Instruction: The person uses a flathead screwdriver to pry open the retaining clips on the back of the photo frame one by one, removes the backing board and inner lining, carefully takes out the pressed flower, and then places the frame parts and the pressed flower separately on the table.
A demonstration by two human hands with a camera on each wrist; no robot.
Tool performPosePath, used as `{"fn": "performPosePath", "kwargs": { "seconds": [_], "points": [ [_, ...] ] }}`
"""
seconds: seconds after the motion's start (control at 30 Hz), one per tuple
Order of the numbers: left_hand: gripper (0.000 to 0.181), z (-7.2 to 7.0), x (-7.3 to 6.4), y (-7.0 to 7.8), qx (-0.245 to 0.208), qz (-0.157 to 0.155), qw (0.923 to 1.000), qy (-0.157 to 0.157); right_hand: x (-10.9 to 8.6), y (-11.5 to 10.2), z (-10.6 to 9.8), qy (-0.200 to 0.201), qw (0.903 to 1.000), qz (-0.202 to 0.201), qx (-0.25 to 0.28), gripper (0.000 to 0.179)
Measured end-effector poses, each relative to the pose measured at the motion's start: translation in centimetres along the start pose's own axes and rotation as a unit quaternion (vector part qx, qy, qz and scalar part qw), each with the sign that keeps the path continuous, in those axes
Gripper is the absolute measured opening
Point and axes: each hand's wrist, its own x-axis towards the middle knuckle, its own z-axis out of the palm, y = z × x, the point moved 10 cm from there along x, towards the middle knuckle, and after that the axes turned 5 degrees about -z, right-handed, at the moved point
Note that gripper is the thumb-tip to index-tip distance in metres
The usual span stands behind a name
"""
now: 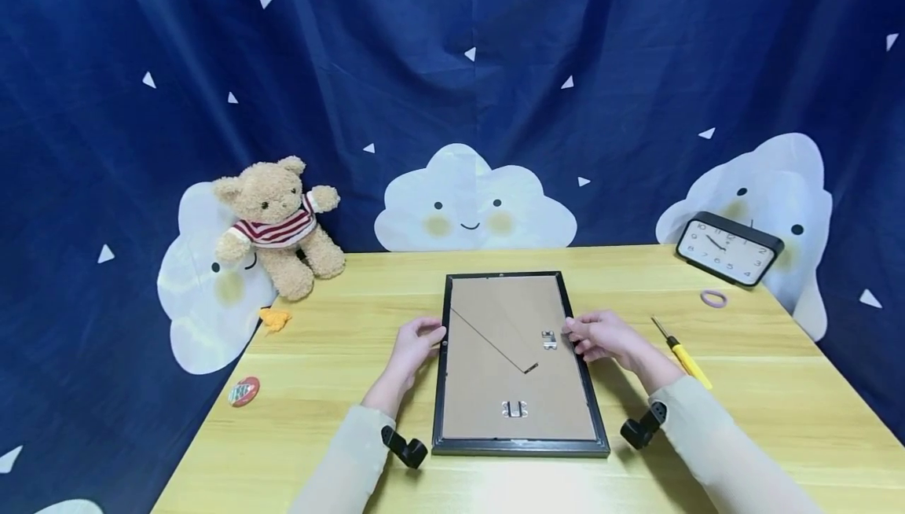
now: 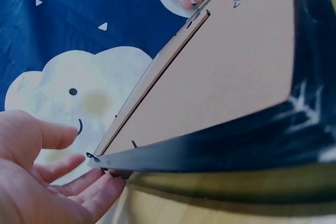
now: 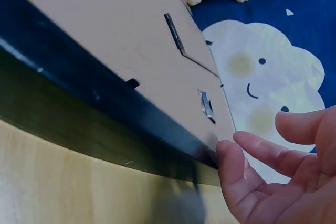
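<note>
A black picture frame [image 1: 520, 446] lies back side up, showing a brown backing board [image 1: 495, 388] with metal hangers and a folded strut-like line across it. At its left edge is my left hand [image 1: 415, 347]; in the left wrist view this hand [image 2: 47, 166] has its fingertips against the frame's edge, the thumb held apart. My right hand [image 1: 601, 335] is at the opposite edge. In the right wrist view, fingertips of the right hand [image 3: 283, 166] touch the frame's side, while the thumb stays off it. Neither hand's fingers wrap round the frame.
A yellow-handled screwdriver [image 1: 682, 354] lies right of the right hand. Behind it are a purple ring [image 1: 713, 299] and a tilted clock [image 1: 729, 250]. A teddy bear [image 1: 276, 223], an orange item [image 1: 274, 319] and a round badge [image 1: 243, 391] are at the left. A blue curtain [image 1: 396, 66] hangs behind.
</note>
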Motion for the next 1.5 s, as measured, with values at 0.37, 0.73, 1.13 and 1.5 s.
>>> {"fn": "performPosePath", "kwargs": {
  "seconds": [0.37,0.73,1.13,1.5],
  "points": [
    [0.040,0.0,-1.5,1.6,0.037,0.009,0.9984,0.041,0.1,-1.5,1.1,-0.045,0.9970,-0.005,0.062,0.045],
    [0.033,-0.5,-1.5,-0.9,0.050,-0.023,0.9983,0.019,0.2,0.1,1.4,-0.062,0.9963,0.058,0.009,0.041],
    [0.035,-0.2,-1.0,-1.4,0.036,-0.015,0.9992,-0.008,-0.1,-0.5,2.8,-0.083,0.9933,0.056,0.057,0.040],
    [0.035,-0.1,-0.7,-2.7,0.014,-0.031,0.9994,-0.005,-0.5,0.5,1.9,-0.074,0.9947,0.064,0.031,0.039]
  ]
}}
